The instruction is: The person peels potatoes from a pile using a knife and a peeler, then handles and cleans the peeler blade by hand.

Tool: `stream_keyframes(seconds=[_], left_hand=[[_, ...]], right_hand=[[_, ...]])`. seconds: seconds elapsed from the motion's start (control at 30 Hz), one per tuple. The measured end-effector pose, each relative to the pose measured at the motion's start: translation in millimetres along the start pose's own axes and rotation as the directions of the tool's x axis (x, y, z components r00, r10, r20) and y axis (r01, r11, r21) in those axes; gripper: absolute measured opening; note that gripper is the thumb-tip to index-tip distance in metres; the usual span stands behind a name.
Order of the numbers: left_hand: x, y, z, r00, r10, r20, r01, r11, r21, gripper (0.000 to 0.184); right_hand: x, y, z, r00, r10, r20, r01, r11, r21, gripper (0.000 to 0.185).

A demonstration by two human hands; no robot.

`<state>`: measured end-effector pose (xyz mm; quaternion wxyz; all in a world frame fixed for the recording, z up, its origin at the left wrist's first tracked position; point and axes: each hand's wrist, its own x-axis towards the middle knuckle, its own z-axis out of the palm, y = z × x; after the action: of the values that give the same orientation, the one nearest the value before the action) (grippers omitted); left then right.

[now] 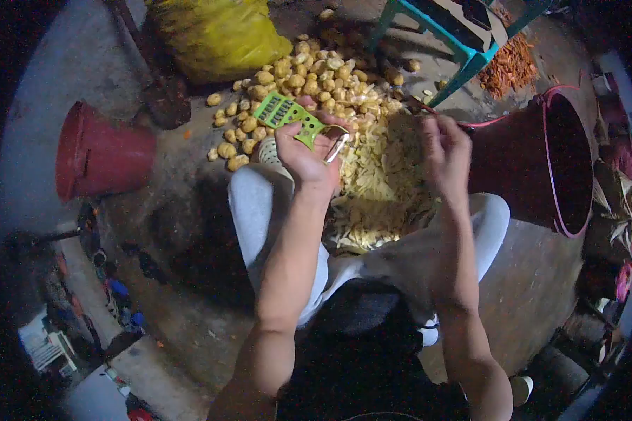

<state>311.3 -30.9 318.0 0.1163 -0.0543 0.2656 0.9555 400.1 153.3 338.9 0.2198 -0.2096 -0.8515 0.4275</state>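
My left hand (305, 158) is closed around a green peeler (272, 114) with small grater slots in its flat body and a metal blade at the near end. Below and beyond it, potato peelings (372, 172) cover the floor between my knees. A heap of potatoes (309, 74) spreads just past the peeler. My right hand (447, 154) is raised over the right side of the peelings, near a dark red bucket (502, 161). Its fingers are curled in and slightly blurred; whatever they may hold is hidden.
A yellow sack (214, 42) stands behind the potatoes, beside a shovel (165, 102). Another red bucket (112, 154) is at the left. A green stool (463, 59) stands at the back right, near a pile of orange peelings (512, 67). Assorted clutter lines both sides.
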Motion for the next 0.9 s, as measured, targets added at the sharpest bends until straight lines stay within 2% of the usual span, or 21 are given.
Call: stream_keyframes(seconds=[0.07, 0.1, 0.13, 0.17, 0.27, 0.3, 0.37, 0.4, 0.43, 0.47, 0.5, 0.57, 0.6, 0.63, 0.67, 0.7, 0.73, 0.77, 0.8, 0.83, 0.9], left_hand=[[7.8, 6.9, -4.3, 0.998, 0.013, -0.053, -0.014, 1.000, -0.023, 0.045], [10.4, 8.8, -5.8, 0.994, 0.016, -0.108, -0.022, 0.999, -0.047, 0.046], [11.0, 12.4, -7.6, 0.996, 0.008, -0.086, -0.013, 0.998, -0.055, 0.048], [11.6, 13.7, -8.6, 0.997, 0.007, -0.080, -0.012, 0.998, -0.054, 0.048], [12.0, 17.3, -8.5, 0.998, -0.005, -0.062, 0.005, 1.000, -0.009, 0.045], [12.7, 18.3, -9.4, 0.997, -0.008, -0.077, 0.012, 0.999, 0.046, 0.042], [13.7, 19.3, -10.9, 0.994, -0.011, -0.104, 0.027, 0.987, 0.156, 0.038], [13.6, 20.0, -11.5, 0.996, -0.043, -0.072, 0.050, 0.994, 0.102, 0.040], [12.7, 21.5, -12.3, 0.997, -0.047, -0.065, 0.054, 0.993, 0.108, 0.040], [11.2, 23.4, -13.5, 0.995, -0.094, -0.016, 0.095, 0.964, 0.250, 0.039], [8.3, 24.1, -12.7, 0.989, -0.148, 0.025, 0.127, 0.912, 0.390, 0.037], [1.4, 18.8, -7.3, 0.981, -0.175, 0.086, 0.119, 0.884, 0.452, 0.033], [-0.6, 12.8, -12.3, 0.950, -0.279, 0.141, 0.152, 0.807, 0.570, 0.033], [-3.5, 7.4, -15.7, 0.906, -0.384, 0.179, 0.168, 0.713, 0.680, 0.033], [-8.8, 1.1, -14.5, 0.905, -0.385, 0.179, 0.164, 0.707, 0.688, 0.033], [-19.6, -9.1, -14.0, 0.864, -0.460, 0.206, 0.186, 0.671, 0.718, 0.035], [-26.7, -17.9, -13.5, 0.815, -0.535, 0.220, 0.213, 0.631, 0.746, 0.037], [-32.9, -27.6, -16.7, 0.820, -0.543, 0.180, 0.281, 0.656, 0.700, 0.046], [-34.4, -34.2, -20.2, 0.796, -0.564, 0.220, 0.333, 0.712, 0.618, 0.050], [-34.8, -40.3, -24.2, 0.772, -0.578, 0.263, 0.387, 0.756, 0.527, 0.055], [-34.2, -52.8, -28.1, 0.722, -0.598, 0.348, 0.484, 0.796, 0.363, 0.062]], right_hand=[[12.3, 7.0, -24.0, 0.994, 0.101, 0.040, -0.099, 0.994, -0.039, 0.030], [15.3, 6.9, -38.7, 0.988, 0.108, 0.112, -0.093, 0.987, -0.134, 0.032], [18.5, 6.9, -53.3, 0.976, 0.115, 0.184, -0.072, 0.971, -0.226, 0.034], [17.1, 11.6, -59.6, 0.977, 0.115, 0.178, -0.073, 0.972, -0.224, 0.034], [5.9, 24.8, -72.1, 0.922, 0.155, 0.355, -0.172, 0.985, 0.016, 0.019], [4.5, 27.8, -78.1, 0.923, 0.158, 0.350, -0.175, 0.984, 0.018, 0.019], [2.4, 33.9, -91.3, 0.839, 0.103, 0.535, -0.163, 0.984, 0.066, 0.017], [2.7, 37.8, -97.7, 0.843, 0.103, 0.528, -0.165, 0.984, 0.070, 0.017], [3.3, 41.2, -103.8, 0.808, 0.159, 0.568, -0.130, 0.987, -0.093, 0.018], [3.4, 44.3, -108.2, 0.772, 0.223, 0.595, -0.084, 0.964, -0.251, 0.020], [1.9, 38.4, -108.4, 0.776, 0.223, 0.590, -0.091, 0.965, -0.246, 0.020], [0.0, 20.9, -105.0, 0.833, 0.330, 0.445, -0.380, 0.925, 0.025, 0.023], [-2.2, 40.3, -100.7, 0.834, 0.329, 0.442, -0.383, 0.923, 0.034, 0.023], [-5.6, 74.0, -90.4, 0.916, 0.124, 0.381, -0.169, 0.982, 0.087, 0.025], [-7.8, 83.0, -85.8, 0.940, 0.012, 0.342, -0.056, 0.991, 0.118, 0.026], [-10.0, 91.4, -81.3, 0.949, -0.100, 0.298, 0.060, 0.988, 0.140, 0.028], [-9.2, 71.6, -76.5, 0.932, -0.034, 0.361, 0.052, 0.998, -0.040, 0.038], [-9.5, 50.7, -75.9, 0.909, 0.108, 0.403, -0.100, 0.994, -0.041, 0.044], [-8.9, 22.6, -75.5, 0.866, 0.247, 0.435, -0.249, 0.967, -0.055, 0.051], [-11.5, 24.5, -71.8, 0.868, 0.243, 0.434, -0.249, 0.968, -0.043, 0.051], [-14.4, 28.7, -64.3, 0.946, 0.008, 0.323, -0.065, 0.984, 0.166, 0.048]])
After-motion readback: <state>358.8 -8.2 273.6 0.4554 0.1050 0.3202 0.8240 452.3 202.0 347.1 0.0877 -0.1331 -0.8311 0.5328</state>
